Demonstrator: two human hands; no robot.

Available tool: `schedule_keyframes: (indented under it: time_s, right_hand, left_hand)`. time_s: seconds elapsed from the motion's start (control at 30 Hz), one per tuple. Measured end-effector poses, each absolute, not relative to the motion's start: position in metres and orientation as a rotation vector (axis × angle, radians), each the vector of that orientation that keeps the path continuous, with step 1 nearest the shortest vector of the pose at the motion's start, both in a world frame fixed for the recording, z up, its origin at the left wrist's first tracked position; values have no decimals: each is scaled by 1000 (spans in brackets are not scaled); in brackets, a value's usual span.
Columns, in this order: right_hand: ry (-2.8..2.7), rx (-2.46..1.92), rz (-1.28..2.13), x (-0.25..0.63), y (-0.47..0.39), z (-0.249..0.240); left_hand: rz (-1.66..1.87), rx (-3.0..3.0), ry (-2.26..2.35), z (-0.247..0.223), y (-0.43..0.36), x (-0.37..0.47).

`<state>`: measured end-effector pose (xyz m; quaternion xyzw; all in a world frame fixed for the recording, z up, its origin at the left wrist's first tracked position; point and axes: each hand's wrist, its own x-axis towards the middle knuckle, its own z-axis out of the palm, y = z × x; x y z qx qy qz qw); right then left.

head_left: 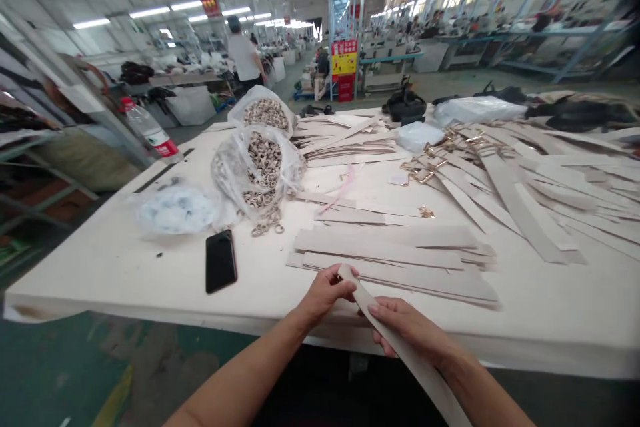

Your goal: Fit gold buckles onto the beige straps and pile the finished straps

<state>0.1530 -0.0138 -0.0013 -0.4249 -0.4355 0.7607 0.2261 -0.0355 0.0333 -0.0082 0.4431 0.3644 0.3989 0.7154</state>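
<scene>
A long beige strap (407, 351) runs from the table's front edge down toward my body, and both hands are on it. My left hand (327, 290) pinches its far end between thumb and fingers. A little lower, my right hand (400, 323) grips the strap along its length, thumb on top. Just beyond my hands lie stacks of flat beige strips (385, 255) on the white table (260, 287). Plastic bags hold many small beige rings (265, 160), some of which have spilled out in front.
A black phone (221, 261) lies left of my hands, near a crumpled plastic bag (177, 209). A bottle with a red cap (150, 130) stands at the left edge. Straps with gold-coloured metal fittings (427, 170) are heaped on the right. A person (245, 57) stands beyond the table.
</scene>
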Motion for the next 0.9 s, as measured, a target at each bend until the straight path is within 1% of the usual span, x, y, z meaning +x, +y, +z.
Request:
schedule_keyframes:
  time_s: [0.1,0.23,0.3,0.37,0.43,0.47,0.53,0.57,0.6,0.67,0.73,0.9]
  right_hand:
    - [-1367,-1229,1922,140,-4,9]
    - [-1692,-1400,1429,124,12,21]
    - [-1787,-1421,1213,120,16,21]
    - [-1810,-1435,1102,121,16,15]
    - [-1752,-1483,1076,124,14,4]
    - [-1708,-1512,1085,127,14,-2]
    - [-1617,-1567,1108,131,14,-15]
    - [-1590,-1585,1112,133,14,-20]
    - [-1579,-1592,1110,134,15,-24]
    - [-1590,-1592,1095,135,17,-28]
    - [-1606,-1592,1083,136,19,-28]
    - [-1625,-1637,1123,137,19,-26]
  left_hand:
    - [1009,934,888,-16,37,-32]
    - [1093,980,940,-17,38,-30]
    - [1062,1000,931,-15,40,-37]
    - [929,1075,914,-12,49,-57]
    - [834,1246,982,-7,68,-93]
    - [856,1363,1073,-4,80,-115]
    - [1020,1643,1404,2,105,-164]
    - [1040,1774,1563,4,116,-187]
    - [1007,1885,1665,6,127,-206]
    - [881,2021,1720,7,143,-233]
    - [818,2052,1695,9,151,-243]
    - [905,1998,1665,21,136,-220]
